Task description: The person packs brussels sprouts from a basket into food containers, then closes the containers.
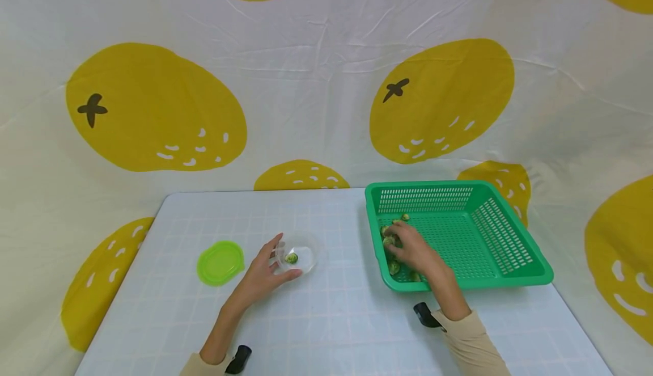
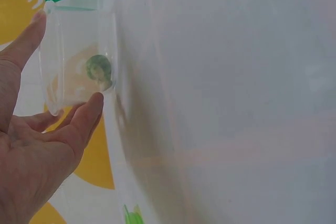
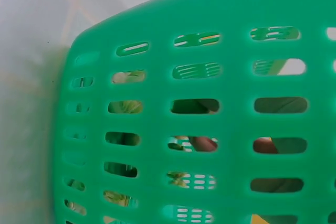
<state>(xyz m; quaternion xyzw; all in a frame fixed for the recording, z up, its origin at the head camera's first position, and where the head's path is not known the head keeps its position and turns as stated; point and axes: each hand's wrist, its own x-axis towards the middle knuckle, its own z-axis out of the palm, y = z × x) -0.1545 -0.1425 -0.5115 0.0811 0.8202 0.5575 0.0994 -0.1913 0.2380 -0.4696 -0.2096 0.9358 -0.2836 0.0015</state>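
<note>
My left hand (image 1: 262,277) grips a clear plastic container (image 1: 305,258) from its left side, thumb and fingers on opposite sides of the wall. One Brussels sprout (image 1: 291,258) lies at the bottom, showing through the wall in the left wrist view. Over in the green basket (image 1: 502,281), my right hand (image 1: 410,245) reaches down among several Brussels sprouts (image 1: 394,267) along the left wall. A sprout (image 1: 388,241) shows between its thumb and fingers; I cannot tell whether they pinch it. The slotted basket wall (image 3: 236,87) hides most of this hand in the right wrist view.
A lime-green lid (image 1: 220,263) lies on the table (image 1: 326,330) left of the container. The basket stands at the table's right side, with raised walls all round. Behind the table hangs a white cloth (image 1: 316,109) printed with yellow fruit.
</note>
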